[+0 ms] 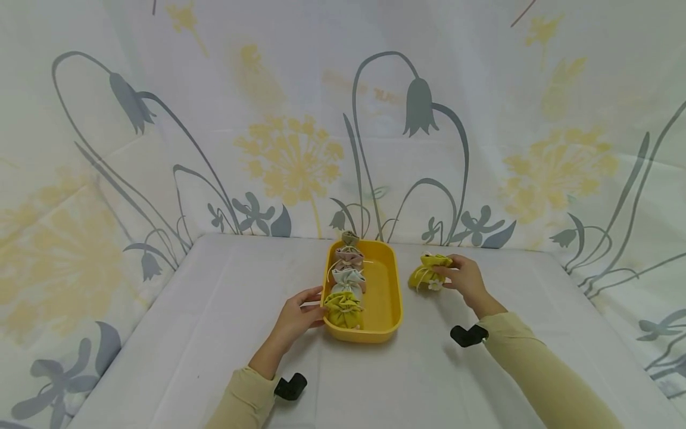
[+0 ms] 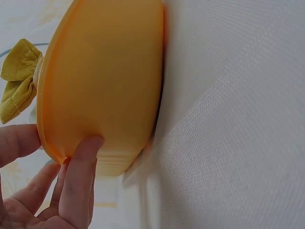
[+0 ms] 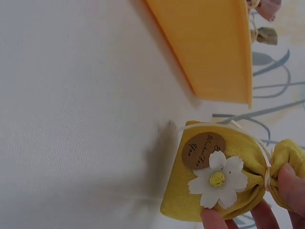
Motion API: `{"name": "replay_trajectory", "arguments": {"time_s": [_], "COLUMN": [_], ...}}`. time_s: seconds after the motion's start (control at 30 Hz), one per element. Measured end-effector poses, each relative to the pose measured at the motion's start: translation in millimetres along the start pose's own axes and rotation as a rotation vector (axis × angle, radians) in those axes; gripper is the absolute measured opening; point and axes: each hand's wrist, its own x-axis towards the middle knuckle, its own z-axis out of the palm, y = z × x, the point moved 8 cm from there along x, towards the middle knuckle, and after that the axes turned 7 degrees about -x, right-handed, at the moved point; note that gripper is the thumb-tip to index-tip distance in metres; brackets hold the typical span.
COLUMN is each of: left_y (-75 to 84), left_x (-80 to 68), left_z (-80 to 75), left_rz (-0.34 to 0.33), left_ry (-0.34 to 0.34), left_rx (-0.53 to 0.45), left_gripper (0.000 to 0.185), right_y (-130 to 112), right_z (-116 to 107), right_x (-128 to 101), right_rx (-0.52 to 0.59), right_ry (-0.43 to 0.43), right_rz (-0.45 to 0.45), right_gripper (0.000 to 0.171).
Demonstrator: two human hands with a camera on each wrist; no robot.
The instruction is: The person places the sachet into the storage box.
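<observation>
A yellow tray (image 1: 388, 298) stands in the middle of the white table and holds a row of several tied cloth pouches (image 1: 347, 280) along its left side. My left hand (image 1: 300, 314) grips the tray's near left rim, thumb on the outer wall (image 2: 100, 95) and fingers (image 2: 81, 176) curled beside it. To the right of the tray, my right hand (image 1: 463, 277) pinches the gathered neck of a yellow pouch (image 1: 426, 273) that rests on the table. This pouch (image 3: 214, 179) bears a white paper flower (image 3: 218, 180) and a round brown tag (image 3: 203, 150).
A flower-printed curtain (image 1: 343, 119) closes off the back and both sides of the table (image 1: 214, 310). The tray's right half is bare. Black wrist camera mounts (image 1: 292, 386) sit on both sleeves.
</observation>
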Motion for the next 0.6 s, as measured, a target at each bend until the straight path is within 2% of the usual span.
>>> {"name": "replay_trajectory", "arguments": {"time_s": [0.33,0.6], "left_y": [0.0,-0.7], "left_x": [0.9,1.2], "left_z": [0.6,0.6], "left_rz": [0.007,0.004], "left_ry": [-0.004,-0.008], "left_rx": [-0.017,-0.02], "left_gripper": [0.049,0.049], "right_y": [-25,-45], "right_z": [-3,-3], "right_x": [-12,-15], "right_rx": [0.012,-0.004], "right_ry": [0.008,-0.004], "right_rz": [-0.037,-0.077], "right_gripper": [0.036,0.042]}}
